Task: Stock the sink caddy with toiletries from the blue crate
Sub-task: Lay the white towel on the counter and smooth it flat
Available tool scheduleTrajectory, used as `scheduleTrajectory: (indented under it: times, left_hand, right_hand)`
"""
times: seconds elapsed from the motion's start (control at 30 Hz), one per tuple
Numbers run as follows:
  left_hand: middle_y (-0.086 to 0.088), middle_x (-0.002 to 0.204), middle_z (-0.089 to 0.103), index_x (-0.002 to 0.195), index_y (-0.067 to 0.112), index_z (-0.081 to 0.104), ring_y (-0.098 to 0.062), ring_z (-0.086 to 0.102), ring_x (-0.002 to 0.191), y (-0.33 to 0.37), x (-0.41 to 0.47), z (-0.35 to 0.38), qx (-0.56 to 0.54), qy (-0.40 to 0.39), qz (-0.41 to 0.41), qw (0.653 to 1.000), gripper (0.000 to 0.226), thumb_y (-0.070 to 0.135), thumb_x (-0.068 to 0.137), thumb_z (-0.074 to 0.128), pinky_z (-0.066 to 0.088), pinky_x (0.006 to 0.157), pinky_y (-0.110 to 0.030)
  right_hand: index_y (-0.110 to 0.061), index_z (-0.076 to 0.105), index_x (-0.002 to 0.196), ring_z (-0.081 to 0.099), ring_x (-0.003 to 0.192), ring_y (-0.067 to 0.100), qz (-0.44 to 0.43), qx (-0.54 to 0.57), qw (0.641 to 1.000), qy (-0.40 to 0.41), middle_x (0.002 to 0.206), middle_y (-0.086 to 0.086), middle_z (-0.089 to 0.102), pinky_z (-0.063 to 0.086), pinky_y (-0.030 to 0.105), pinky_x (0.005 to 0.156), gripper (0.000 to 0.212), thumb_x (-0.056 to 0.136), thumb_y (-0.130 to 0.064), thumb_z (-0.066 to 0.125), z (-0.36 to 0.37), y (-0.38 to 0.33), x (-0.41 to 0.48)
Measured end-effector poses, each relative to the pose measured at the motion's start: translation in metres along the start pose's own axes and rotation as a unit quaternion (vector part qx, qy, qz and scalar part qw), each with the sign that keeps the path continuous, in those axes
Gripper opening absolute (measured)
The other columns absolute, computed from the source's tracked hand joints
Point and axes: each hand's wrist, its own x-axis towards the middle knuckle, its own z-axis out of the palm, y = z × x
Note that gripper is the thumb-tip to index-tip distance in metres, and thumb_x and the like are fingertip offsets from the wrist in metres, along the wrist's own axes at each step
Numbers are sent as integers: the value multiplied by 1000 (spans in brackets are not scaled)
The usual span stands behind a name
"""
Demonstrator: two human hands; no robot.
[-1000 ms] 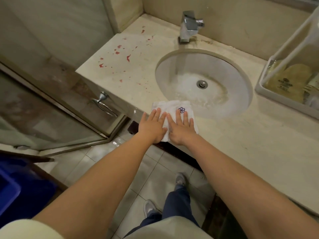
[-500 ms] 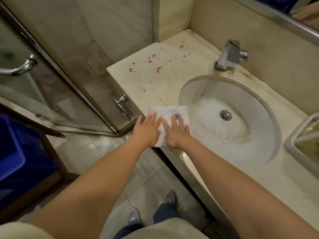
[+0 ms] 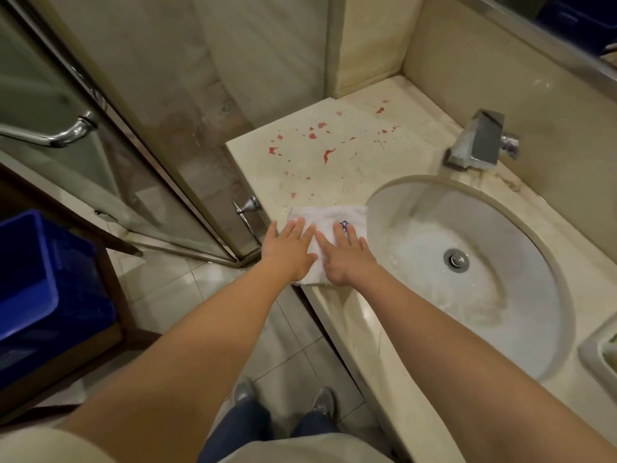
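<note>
Palms flat, fingers straight: left hand [image 3: 288, 253] and right hand [image 3: 347, 259] press folded washcloth [image 3: 329, 218] at countertop [image 3: 337, 175] front edge. Smooth outward evenly; align with that edge.

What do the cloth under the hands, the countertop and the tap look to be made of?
Cloth: white woven or terry fabric, soft folds, small blue embroidered mark. Countertop: polished cream stone, likely marble, faint veining and sheen. Tap: metal, probably chrome-plated, flat mirror-like faces.
</note>
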Motion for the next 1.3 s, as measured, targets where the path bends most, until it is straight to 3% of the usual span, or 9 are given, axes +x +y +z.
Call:
scheduleTrajectory:
  times: [0.4, 0.77, 0.97, 1.3]
  left_hand:
    - [-1, 162, -17, 154, 24, -13, -18, -13, 149, -42, 45, -22, -4, 0, 24, 1000, 68, 51, 102, 22, -5, 120, -51]
    - [-2, 161, -21, 153, 25, -16, -19, -16, 149, -87, 85, -38, 85, 9, 162, 983, 71, 52, 101, 24, -7, 119, -48]
    - [-4, 162, -16, 154, 25, -12, -21, -12, 150, -103, 101, -50, 143, 27, 260, 955, 73, 50, 101, 31, -5, 119, -48]
    - [-3, 161, -20, 153, 26, -16, -20, -15, 149, -103, 123, -62, 187, 24, 314, 931, 75, 51, 101, 31, -4, 119, -49]
  right_hand:
    - [-38, -15, 153, -26, 147, 26, 22, 14, 999, 18, 160, 6, -28, -7, 44, 121, 73, 102, -23, 35, -34, -21, 46]
    - [-36, -16, 153, -32, 144, 26, 142, 144, 978, 50, 157, 6, -33, -12, 44, 120, 70, 103, -26, 32, -31, -65, 53]
    - [-34, -18, 153, -34, 143, 28, 223, 214, 949, 62, 156, 7, -36, -14, 44, 119, 70, 103, -33, 31, -21, -99, 55]
    - [-33, -23, 151, -36, 141, 30, 265, 249, 931, 33, 153, 7, -41, -16, 45, 117, 72, 103, -39, 30, -27, -102, 68]
